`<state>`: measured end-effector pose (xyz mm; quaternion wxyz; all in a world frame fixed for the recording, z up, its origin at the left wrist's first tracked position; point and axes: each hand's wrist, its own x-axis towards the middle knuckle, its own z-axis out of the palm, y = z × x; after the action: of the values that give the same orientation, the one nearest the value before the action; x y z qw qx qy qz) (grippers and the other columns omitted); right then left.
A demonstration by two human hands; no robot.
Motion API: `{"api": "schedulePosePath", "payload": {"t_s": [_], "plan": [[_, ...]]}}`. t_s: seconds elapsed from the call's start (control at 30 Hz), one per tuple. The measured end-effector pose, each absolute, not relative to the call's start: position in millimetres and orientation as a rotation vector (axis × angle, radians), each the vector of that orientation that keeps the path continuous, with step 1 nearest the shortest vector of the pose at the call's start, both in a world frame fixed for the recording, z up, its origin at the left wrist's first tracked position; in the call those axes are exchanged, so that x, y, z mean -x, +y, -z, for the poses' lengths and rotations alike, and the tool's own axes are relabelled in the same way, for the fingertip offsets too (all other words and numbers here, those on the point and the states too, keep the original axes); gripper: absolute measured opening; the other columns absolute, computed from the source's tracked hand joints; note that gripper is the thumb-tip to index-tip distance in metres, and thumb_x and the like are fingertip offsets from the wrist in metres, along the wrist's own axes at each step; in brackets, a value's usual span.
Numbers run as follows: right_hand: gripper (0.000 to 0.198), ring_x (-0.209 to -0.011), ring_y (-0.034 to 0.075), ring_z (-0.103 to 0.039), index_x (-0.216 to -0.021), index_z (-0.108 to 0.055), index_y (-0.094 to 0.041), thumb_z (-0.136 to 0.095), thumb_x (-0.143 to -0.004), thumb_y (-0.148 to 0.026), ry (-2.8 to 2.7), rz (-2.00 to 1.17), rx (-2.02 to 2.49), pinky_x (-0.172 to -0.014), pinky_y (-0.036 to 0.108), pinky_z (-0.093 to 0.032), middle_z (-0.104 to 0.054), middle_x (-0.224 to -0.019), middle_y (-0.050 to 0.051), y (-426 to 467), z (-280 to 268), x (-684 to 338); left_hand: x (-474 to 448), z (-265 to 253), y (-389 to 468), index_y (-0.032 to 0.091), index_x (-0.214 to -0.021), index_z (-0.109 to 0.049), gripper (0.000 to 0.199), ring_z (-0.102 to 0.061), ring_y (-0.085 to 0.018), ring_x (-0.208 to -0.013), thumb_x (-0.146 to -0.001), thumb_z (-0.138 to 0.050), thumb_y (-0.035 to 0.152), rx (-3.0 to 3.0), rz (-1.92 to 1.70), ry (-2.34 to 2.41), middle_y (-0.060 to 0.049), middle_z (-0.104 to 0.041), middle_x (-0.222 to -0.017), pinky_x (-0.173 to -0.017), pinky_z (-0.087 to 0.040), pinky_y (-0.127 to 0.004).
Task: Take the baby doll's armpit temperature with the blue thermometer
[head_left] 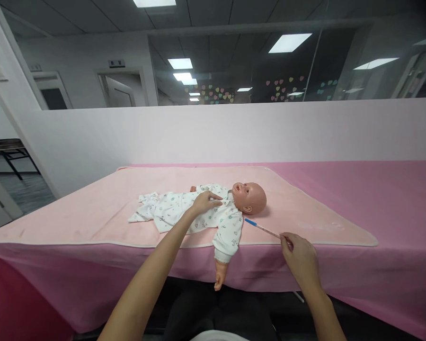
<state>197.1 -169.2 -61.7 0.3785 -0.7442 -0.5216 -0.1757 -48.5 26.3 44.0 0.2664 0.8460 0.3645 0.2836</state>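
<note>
Mat (305, 208): doll (208, 220) on its back, long axis left-right, head right, feet left, near arm over front edge. Left hand (204, 203) on doll's chest; can't tell if gripping cloth. Right hand (300, 253) pinching stick (268, 231) by its right end, blue end pointing left and away, near doll's shoulder.

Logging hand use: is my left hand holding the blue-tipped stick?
No, the right hand holds the stick; the left hand is on the doll.
</note>
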Motion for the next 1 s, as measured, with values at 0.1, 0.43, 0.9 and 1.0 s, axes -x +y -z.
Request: {"api": "schedulePosePath", "payload": {"t_s": [0.1,0.43,0.9,1.0], "plan": [[0.028,-0.071,0.021,-0.059,-0.083,-0.063,-0.017,-0.039,-0.079,-0.032,-1.212,0.338,1.939,-0.064,0.029,-0.038,-0.067,-0.078,0.007,-178.0,55.0,-190.1,51.2,-43.9,27.7,0.018,-0.098,-0.069,0.037,-0.05,-0.012,-0.062,-0.074,-0.058,0.043,-2.039,-0.777,0.964,-0.007,-0.065,-0.086,-0.053,-0.037,-0.023],[0.027,-0.069,0.024,-0.062,-0.087,-0.062,-0.02,-0.046,-0.072,-0.035,-0.881,0.102,1.907,-0.061,0.029,-0.04,-0.066,-0.067,0.005,-185.7,42.8,-177.6,51.2,-43.1,22.5,0.019,-0.109,-0.064,0.052,-0.027,-0.006,-0.047,-0.063,-0.07,0.041,-2.026,-0.642,0.945,0.005,-0.039,-0.051,-0.044,-0.024,-0.021],[0.03,-0.054,0.016,-0.06,-0.089,-0.064,-0.015,-0.051,-0.074,-0.037,-1.045,0.136,1.464,-0.056,0.026,-0.046,-0.063,-0.062,0.003,-145.6,-25.5,-129.4,51.6,-67.7,71.0,0.013,-0.074,-0.055,0.013,-0.051,-0.015,-0.053,-0.078,-0.045,0.02,-1.938,-0.662,1.626,-0.004,-0.053,-0.057,-0.051,-0.039,-0.026],[0.027,-0.066,0.018,-0.061,-0.086,-0.065,-0.014,-0.046,-0.077,-0.031,-1.172,0.352,1.44,-0.064,0.027,-0.045,-0.066,-0.072,0.007,-105.3,-36.4,-118.0,51.7,-96.6,73.6,0.012,-0.076,-0.055,0.022,-0.055,-0.018,-0.063,-0.083,-0.04,0.025,-2.015,-0.728,1.668,-0.008,-0.057,-0.068,-0.058,-0.041,-0.028]]}}
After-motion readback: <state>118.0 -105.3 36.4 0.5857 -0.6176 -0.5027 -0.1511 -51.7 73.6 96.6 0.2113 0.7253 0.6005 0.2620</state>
